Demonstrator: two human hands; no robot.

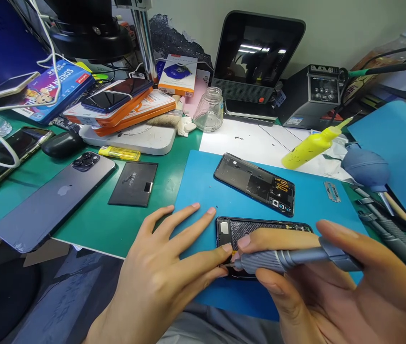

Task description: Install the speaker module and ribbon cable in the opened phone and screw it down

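An opened phone [239,228] lies on the blue mat with its inside facing up. My left hand [163,267] is open, its fingers stretched and spread; the index finger and thumb touch the phone's left end. My right hand [332,286] is closed round a grey screwdriver [263,262]. Its thin tip reaches the phone's left end, between my left index finger and thumb. My right fingers cover much of the phone. Behind it rests a detached dark back cover [253,184], with camera openings at its right end.
A flat black battery [133,184] and a grey phone [59,196] with three lenses lie left of the blue mat [197,177]. Farther back are a glass jar [210,110] and a tilted screen [258,52]. A yellow bottle [310,148] and a blue air blower [366,165] sit at the right.
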